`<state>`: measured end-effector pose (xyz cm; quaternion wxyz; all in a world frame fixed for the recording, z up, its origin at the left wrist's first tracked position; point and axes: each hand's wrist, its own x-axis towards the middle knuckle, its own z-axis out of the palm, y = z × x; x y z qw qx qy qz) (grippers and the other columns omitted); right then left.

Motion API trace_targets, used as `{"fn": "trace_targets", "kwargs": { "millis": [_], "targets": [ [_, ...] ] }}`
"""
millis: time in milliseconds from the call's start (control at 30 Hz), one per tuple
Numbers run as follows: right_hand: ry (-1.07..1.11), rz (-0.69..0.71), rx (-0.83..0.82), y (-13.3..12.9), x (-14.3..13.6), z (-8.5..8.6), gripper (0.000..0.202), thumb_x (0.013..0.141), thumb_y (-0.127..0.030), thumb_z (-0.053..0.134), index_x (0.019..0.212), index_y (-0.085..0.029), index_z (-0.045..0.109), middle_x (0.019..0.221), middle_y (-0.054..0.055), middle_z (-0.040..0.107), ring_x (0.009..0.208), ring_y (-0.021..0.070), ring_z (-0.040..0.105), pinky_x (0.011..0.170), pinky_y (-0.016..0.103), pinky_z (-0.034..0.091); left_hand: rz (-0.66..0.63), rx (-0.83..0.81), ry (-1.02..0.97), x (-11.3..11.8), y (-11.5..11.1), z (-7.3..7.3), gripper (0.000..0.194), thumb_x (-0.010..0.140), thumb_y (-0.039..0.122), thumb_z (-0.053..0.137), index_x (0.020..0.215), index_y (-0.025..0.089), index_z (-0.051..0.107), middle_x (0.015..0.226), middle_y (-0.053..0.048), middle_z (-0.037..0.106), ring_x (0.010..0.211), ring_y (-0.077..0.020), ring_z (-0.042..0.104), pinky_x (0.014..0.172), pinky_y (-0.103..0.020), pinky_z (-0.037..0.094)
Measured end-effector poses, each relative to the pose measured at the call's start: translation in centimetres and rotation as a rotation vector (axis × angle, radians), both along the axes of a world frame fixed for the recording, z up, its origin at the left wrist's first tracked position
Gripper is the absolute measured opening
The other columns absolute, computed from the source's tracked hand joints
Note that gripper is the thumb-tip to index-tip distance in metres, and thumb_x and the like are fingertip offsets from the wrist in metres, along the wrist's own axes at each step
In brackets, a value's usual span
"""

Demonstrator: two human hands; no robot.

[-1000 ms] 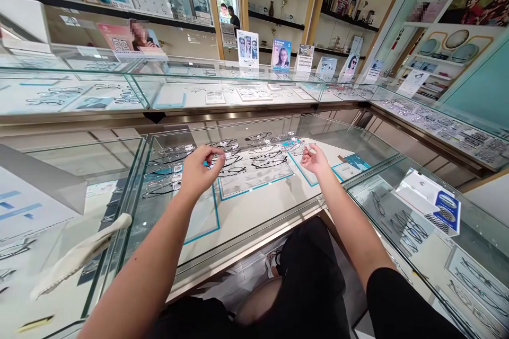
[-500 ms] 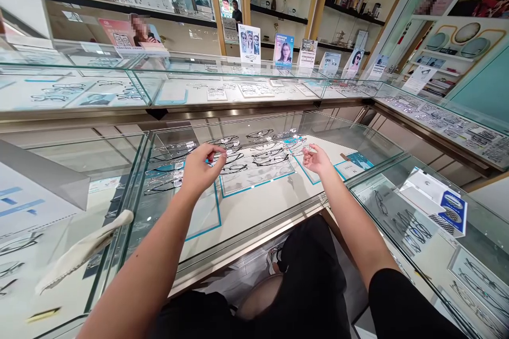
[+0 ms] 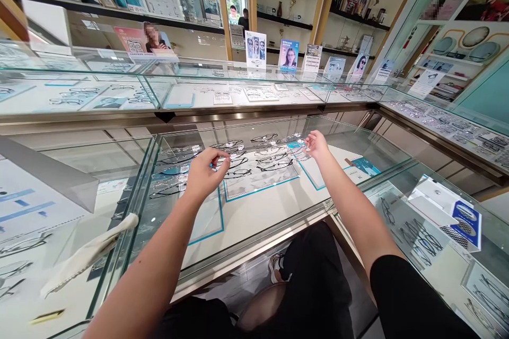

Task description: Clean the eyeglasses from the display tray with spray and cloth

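Note:
My left hand (image 3: 207,172) hovers over the left half of a glass display case (image 3: 254,225), its fingers curved and the thumb and index tips together, with nothing visible between them. Farther right, over the same case, my right hand (image 3: 317,145) is raised with its fingers loosely bent and slightly apart, holding nothing. Below and between the hands lie rows of eyeglasses (image 3: 274,161) on a blue-edged display board (image 3: 262,184). More glasses (image 3: 169,189) show left of my left hand. A blue-edged sheet (image 3: 308,172) lies beneath my right hand.
A white cloth (image 3: 89,257) and a large white box (image 3: 43,190) sit on the left case. On the right is a blue and white box (image 3: 447,214). Behind runs a long glass counter (image 3: 238,114) with standing cards (image 3: 255,50). A person (image 3: 244,20) stands in the background.
The view has shifted slightly, moving the cases a little right and down. My right hand has risen a little away from me. My left hand's thumb and index tips have come closer together.

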<state>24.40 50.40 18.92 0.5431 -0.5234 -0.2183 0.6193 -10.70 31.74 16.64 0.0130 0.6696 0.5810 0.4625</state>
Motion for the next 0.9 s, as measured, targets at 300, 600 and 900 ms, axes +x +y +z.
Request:
{"fn": "trace_targets", "kwargs": {
  "millis": [300,600,900],
  "targets": [
    [-0.061,0.011,-0.022,1.8,-1.7,-0.6,0.012,0.096,-0.030,0.062,0.088,-0.024,0.056,0.059,-0.008,0.055,0.056,0.0129,0.056,0.064,0.031,0.047,0.003,0.014,0.021,-0.2,0.1,-0.3,0.018,0.096,0.035,0.063,0.094,0.022,0.074,0.079,-0.001,0.054,0.076,-0.0186,0.054,0.074,-0.034,0.041],
    [-0.075,0.027,0.013,1.0,-1.7,0.1,0.011,0.091,-0.031,0.064,0.086,-0.024,0.056,0.058,-0.008,0.053,0.056,0.0137,0.055,0.062,0.030,0.044,0.001,0.005,0.027,-0.2,0.0,-0.2,0.018,0.097,0.036,0.062,0.093,0.022,0.074,0.079,-0.001,0.054,0.075,-0.0185,0.053,0.073,-0.034,0.040],
    [-0.023,0.254,0.188,-2.3,-3.0,5.1,0.008,0.085,-0.029,0.069,0.084,-0.023,0.065,0.065,-0.005,0.059,0.067,0.0136,0.060,0.072,0.031,0.051,0.025,-0.022,-0.066,-0.1,0.1,-0.4,0.021,0.098,0.038,0.060,0.094,0.022,0.074,0.085,-0.004,0.062,0.077,-0.0194,0.055,0.075,-0.035,0.044]
  ]
}}
